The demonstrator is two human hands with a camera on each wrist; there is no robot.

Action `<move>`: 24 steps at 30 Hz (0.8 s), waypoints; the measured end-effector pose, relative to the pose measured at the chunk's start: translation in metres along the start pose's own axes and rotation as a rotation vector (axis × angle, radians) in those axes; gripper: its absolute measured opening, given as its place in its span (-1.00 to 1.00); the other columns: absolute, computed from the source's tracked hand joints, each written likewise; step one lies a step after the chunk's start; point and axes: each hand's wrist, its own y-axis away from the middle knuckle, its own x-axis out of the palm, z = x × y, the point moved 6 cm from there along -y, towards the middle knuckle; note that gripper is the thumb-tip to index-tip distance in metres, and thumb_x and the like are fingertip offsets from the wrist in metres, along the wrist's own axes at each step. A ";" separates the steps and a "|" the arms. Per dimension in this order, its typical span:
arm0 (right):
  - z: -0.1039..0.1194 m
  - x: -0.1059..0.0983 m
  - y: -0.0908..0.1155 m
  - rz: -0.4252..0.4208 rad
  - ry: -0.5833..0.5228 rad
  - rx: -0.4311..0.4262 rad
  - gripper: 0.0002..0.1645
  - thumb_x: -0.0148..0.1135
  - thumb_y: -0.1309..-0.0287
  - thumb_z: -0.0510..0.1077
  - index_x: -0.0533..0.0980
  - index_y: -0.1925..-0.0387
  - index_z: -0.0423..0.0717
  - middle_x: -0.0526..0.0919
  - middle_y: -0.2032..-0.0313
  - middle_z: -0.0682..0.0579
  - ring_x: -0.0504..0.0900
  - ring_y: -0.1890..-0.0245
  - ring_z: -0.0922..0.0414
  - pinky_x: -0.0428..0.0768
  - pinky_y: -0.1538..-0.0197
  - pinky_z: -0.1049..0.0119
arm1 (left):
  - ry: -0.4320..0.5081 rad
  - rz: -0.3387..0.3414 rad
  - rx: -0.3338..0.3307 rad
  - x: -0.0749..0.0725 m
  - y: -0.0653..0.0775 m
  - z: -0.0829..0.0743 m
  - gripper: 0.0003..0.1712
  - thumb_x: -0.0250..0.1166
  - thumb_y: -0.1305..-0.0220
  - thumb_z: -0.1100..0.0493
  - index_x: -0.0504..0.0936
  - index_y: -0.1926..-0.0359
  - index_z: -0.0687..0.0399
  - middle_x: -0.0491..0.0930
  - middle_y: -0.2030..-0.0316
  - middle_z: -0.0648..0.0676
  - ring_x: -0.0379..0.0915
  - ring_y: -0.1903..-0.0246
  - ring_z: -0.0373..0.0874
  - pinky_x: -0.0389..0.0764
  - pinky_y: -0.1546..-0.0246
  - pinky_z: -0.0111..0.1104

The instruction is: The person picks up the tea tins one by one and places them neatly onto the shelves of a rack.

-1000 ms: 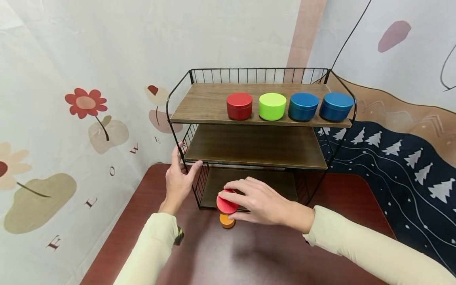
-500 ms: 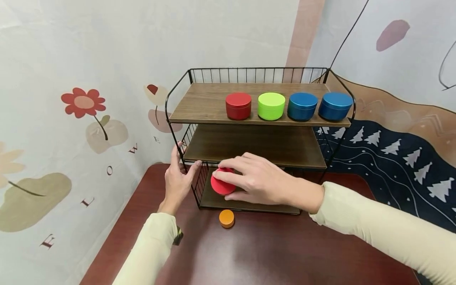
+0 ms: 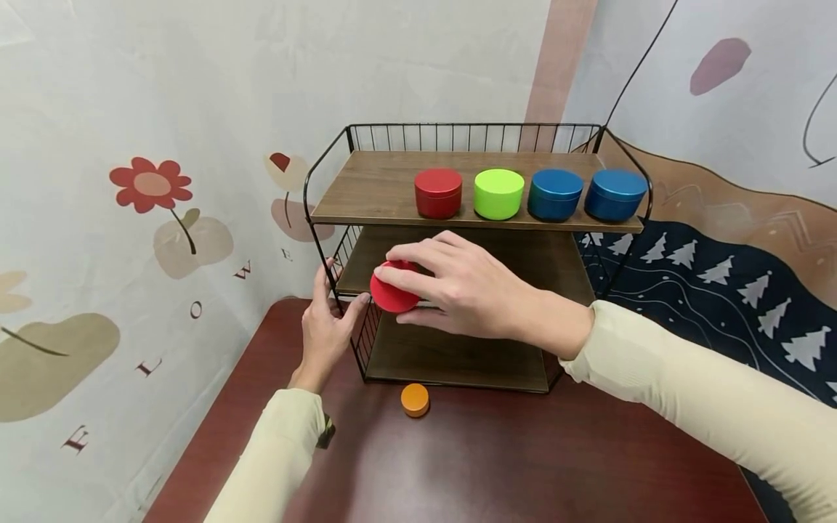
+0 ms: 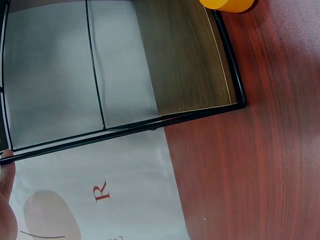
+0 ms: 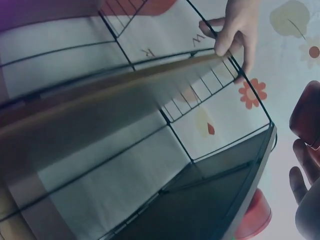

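Note:
My right hand (image 3: 464, 290) holds a red round tin (image 3: 391, 293) by its sides, in front of the left part of the middle shelf. In the right wrist view this red tin (image 5: 306, 115) is at the right edge beside my fingers (image 5: 305, 160). My left hand (image 3: 325, 327) grips the left front post of a three-tier shelf rack (image 3: 471, 299), thumb at the middle shelf's corner. The right wrist view shows that left hand (image 5: 240, 32) around the black wire frame. On the table stands a small orange round tin (image 3: 415, 400), just before the bottom shelf.
Along the top shelf's front edge stand a red tin (image 3: 438, 194), a lime green tin (image 3: 499, 195) and two blue tins (image 3: 556, 195). The rack has black wire sides and stands on a dark red table (image 3: 497, 450). A printed cloth (image 3: 216, 87) hangs behind it.
My right hand has lifted the red tin from above the orange tin, up past the bottom shelf and slightly left, to middle-shelf height. The left hand stays on the rack.

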 end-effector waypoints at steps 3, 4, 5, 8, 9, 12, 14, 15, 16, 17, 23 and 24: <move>-0.005 -0.004 -0.007 -0.014 0.021 -0.003 -0.36 0.53 -0.05 0.06 0.59 -0.13 -0.13 0.61 -0.06 -0.14 0.59 0.02 -0.02 0.51 -0.06 0.12 | -0.002 0.000 0.008 0.001 0.000 0.000 -0.06 0.45 -0.23 0.05 0.14 -0.52 -0.13 0.54 -0.23 -0.01 0.38 0.67 -0.17 0.33 0.58 -0.49; -0.006 -0.005 -0.010 -0.018 0.028 -0.003 -0.36 0.52 -0.05 0.06 0.59 -0.13 -0.13 0.62 -0.06 -0.14 0.60 0.02 -0.03 0.51 -0.06 0.11 | -0.001 -0.002 0.010 0.001 0.000 0.000 -0.06 0.45 -0.23 0.05 0.14 -0.52 -0.13 0.54 -0.23 -0.01 0.36 0.68 -0.17 0.32 0.59 -0.50; -0.008 -0.007 -0.012 -0.023 0.037 -0.001 -0.36 0.52 -0.06 0.06 0.58 -0.14 -0.14 0.62 -0.06 -0.15 0.60 0.03 -0.04 0.51 -0.06 0.11 | 0.001 -0.003 0.012 0.001 0.000 0.000 -0.06 0.45 -0.23 0.05 0.14 -0.52 -0.15 0.54 -0.23 0.00 0.35 0.69 -0.17 0.31 0.59 -0.50; -0.014 -0.011 -0.021 -0.039 0.063 0.009 -0.36 0.49 -0.09 0.07 0.58 -0.14 -0.16 0.62 -0.07 -0.17 0.61 0.02 -0.05 0.50 -0.07 0.08 | 0.004 -0.010 0.023 0.001 0.000 0.000 -0.05 0.46 -0.23 0.06 0.14 -0.53 -0.16 0.55 -0.22 0.03 0.34 0.70 -0.17 0.31 0.60 -0.51; -0.016 -0.012 -0.023 -0.045 0.070 0.012 -0.37 0.48 -0.11 0.07 0.58 -0.14 -0.16 0.62 -0.07 -0.17 0.61 0.01 -0.06 0.50 -0.07 0.07 | 0.006 -0.010 0.026 0.001 0.000 0.000 -0.05 0.45 -0.23 0.06 0.14 -0.53 -0.17 0.55 -0.22 0.04 0.34 0.70 -0.18 0.31 0.60 -0.51; -0.022 -0.016 -0.031 -0.065 0.091 0.024 -0.39 0.44 -0.15 0.07 0.58 -0.14 -0.18 0.61 -0.06 -0.17 0.60 0.00 -0.06 0.50 -0.06 0.05 | 0.004 -0.008 0.032 0.002 0.000 -0.001 -0.04 0.45 -0.24 0.07 0.12 -0.53 -0.19 0.55 -0.22 0.05 0.32 0.71 -0.17 0.31 0.61 -0.50; -0.026 -0.017 -0.036 -0.075 0.095 0.034 -0.40 0.44 -0.16 0.07 0.57 -0.14 -0.19 0.61 -0.06 -0.18 0.60 -0.01 -0.05 0.50 -0.05 0.05 | -0.002 -0.009 0.033 0.002 0.000 -0.001 -0.05 0.45 -0.24 0.07 0.12 -0.54 -0.19 0.55 -0.22 0.06 0.29 0.72 -0.17 0.29 0.62 -0.49; -0.029 -0.017 -0.038 -0.078 0.098 0.042 -0.40 0.43 -0.16 0.07 0.57 -0.13 -0.19 0.61 -0.06 -0.18 0.60 -0.02 -0.05 0.49 -0.05 0.06 | -0.004 -0.009 0.031 0.002 0.000 -0.001 -0.04 0.45 -0.24 0.07 0.12 -0.54 -0.19 0.55 -0.22 0.05 0.29 0.72 -0.16 0.29 0.62 -0.48; -0.031 -0.017 -0.039 -0.080 0.100 0.049 -0.39 0.44 -0.16 0.07 0.57 -0.13 -0.20 0.61 -0.06 -0.18 0.60 -0.02 -0.05 0.49 -0.05 0.06 | -0.007 -0.011 0.032 0.002 0.000 -0.001 -0.05 0.45 -0.24 0.07 0.12 -0.53 -0.18 0.55 -0.23 0.05 0.29 0.72 -0.16 0.29 0.62 -0.48; -0.033 -0.017 -0.041 -0.079 0.102 0.056 -0.39 0.43 -0.17 0.07 0.57 -0.13 -0.20 0.61 -0.06 -0.18 0.59 -0.02 -0.05 0.49 -0.05 0.06 | -0.009 -0.012 0.033 0.002 0.000 -0.001 -0.05 0.45 -0.24 0.08 0.12 -0.53 -0.17 0.54 -0.23 0.05 0.31 0.71 -0.16 0.30 0.61 -0.48; -0.045 -0.014 -0.047 -0.045 0.094 0.110 -0.40 0.40 -0.20 0.07 0.55 -0.16 -0.21 0.59 -0.08 -0.19 0.56 -0.04 -0.07 0.47 -0.07 0.08 | -0.010 -0.015 0.037 0.002 -0.001 -0.001 -0.05 0.45 -0.23 0.11 0.13 -0.53 -0.16 0.54 -0.24 0.07 0.37 0.67 -0.13 0.34 0.55 -0.51; -0.047 -0.014 -0.048 -0.035 0.093 0.119 -0.40 0.39 -0.22 0.07 0.55 -0.16 -0.20 0.58 -0.09 -0.19 0.55 -0.05 -0.08 0.46 -0.08 0.08 | -0.012 -0.016 0.038 0.002 -0.001 -0.001 -0.05 0.45 -0.23 0.11 0.13 -0.53 -0.15 0.54 -0.24 0.07 0.37 0.67 -0.13 0.33 0.55 -0.51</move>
